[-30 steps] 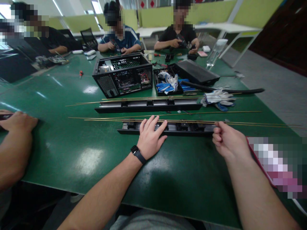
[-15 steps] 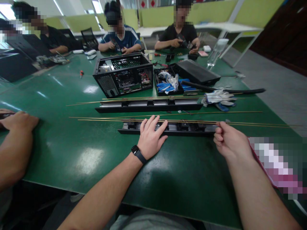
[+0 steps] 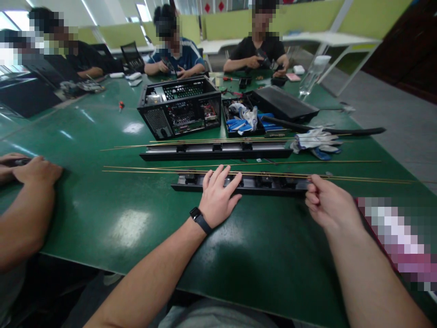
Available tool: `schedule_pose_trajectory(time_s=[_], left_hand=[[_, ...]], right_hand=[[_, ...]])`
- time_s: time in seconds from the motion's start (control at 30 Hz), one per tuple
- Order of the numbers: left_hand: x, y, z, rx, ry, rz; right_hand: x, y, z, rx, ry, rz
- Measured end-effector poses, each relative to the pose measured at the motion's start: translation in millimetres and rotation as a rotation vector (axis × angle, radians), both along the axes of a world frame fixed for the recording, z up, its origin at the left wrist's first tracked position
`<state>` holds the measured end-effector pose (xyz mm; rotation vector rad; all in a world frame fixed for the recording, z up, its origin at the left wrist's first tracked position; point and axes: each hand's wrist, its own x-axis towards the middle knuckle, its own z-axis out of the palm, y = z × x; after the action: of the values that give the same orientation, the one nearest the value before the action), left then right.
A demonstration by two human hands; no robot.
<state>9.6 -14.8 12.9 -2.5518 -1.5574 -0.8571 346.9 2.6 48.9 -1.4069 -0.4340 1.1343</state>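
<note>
My left hand (image 3: 220, 198), with a black watch (image 3: 200, 219) at its wrist, lies with fingers spread over the middle of a black rail (image 3: 259, 190). The rail has a silvery channel with several dark blocks in it. Thin gold-coloured rods (image 3: 153, 171) run lengthwise across its far side, near my left fingertips. At the rail's right end my right hand (image 3: 329, 200) is closed, thumb and index finger pinched together close to the rods. What lies in that pinch is too small and hidden to make out. Behind is a second black rail (image 3: 215, 155) with more rods.
An opened computer case (image 3: 179, 111) stands beyond the rails. Right of it are a black tray (image 3: 234, 132) of gloves, a dark flat box (image 3: 285, 105), a black tube (image 3: 362, 131) and gloves (image 3: 317, 141). A neighbour's arm (image 3: 34, 196) rests at left. People sit opposite.
The whole view has shifted slightly, so everything appears a little further right. Both hands keep their places on and beside the rail.
</note>
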Motion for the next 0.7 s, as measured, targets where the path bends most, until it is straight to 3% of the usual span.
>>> schedule_pose_trajectory(time_s=[0.1,0.33,0.53,0.7], left_hand=[[0,0,0.5,-0.008,0.006,0.002],[0,0,1.4,-0.009,0.012,-0.006],[0,0,1.6,-0.01,0.012,0.005],[0,0,0.7,-0.004,0.007,-0.003]], right_hand=[[-8,-2,1.5,-0.025,0.017,0.071],[0,3,0.9,-0.037,0.016,-0.053],[-11,-2,1.8,-0.014,0.024,0.08],[-5,1,1.7,-0.03,0.008,-0.027]])
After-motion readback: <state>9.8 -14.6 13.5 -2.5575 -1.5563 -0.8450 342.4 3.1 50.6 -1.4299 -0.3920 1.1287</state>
